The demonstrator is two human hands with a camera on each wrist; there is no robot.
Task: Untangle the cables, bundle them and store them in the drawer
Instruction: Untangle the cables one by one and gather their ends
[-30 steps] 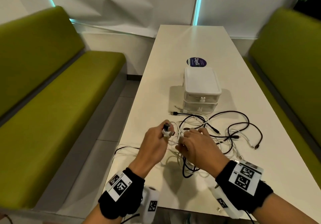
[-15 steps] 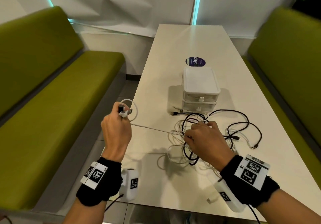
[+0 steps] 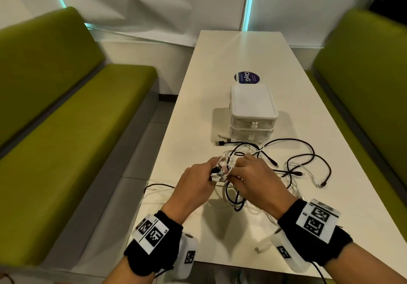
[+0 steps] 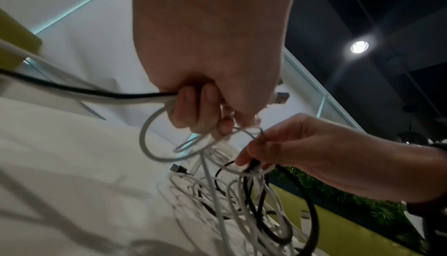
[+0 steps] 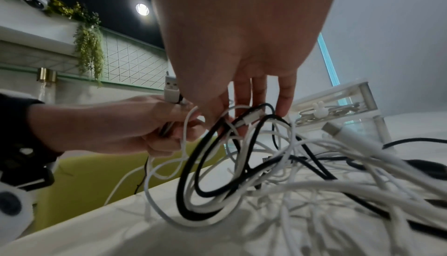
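Observation:
A tangle of black and white cables (image 3: 234,197) lies on the white table (image 3: 231,52) in front of a small white two-drawer unit (image 3: 253,105), both drawers closed. My left hand (image 3: 214,171) grips a white cable (image 4: 154,126) and a black one near their USB plugs (image 5: 170,88). It is held right against my right hand (image 3: 236,169). The right hand pinches loops of black and white cable (image 5: 217,145) and lifts them slightly off the table. More cable ends spread to the right (image 3: 308,169).
Green benches (image 3: 66,140) flank the table on both sides. A round dark sticker (image 3: 247,77) sits behind the drawer unit. A black USB plug (image 3: 219,143) lies left of the drawers. A loose white plug (image 3: 261,247) lies near the table's front edge.
Half a second ago my left hand had drawn the white cable far out to the left. It has now come back to the right hand at the tangle.

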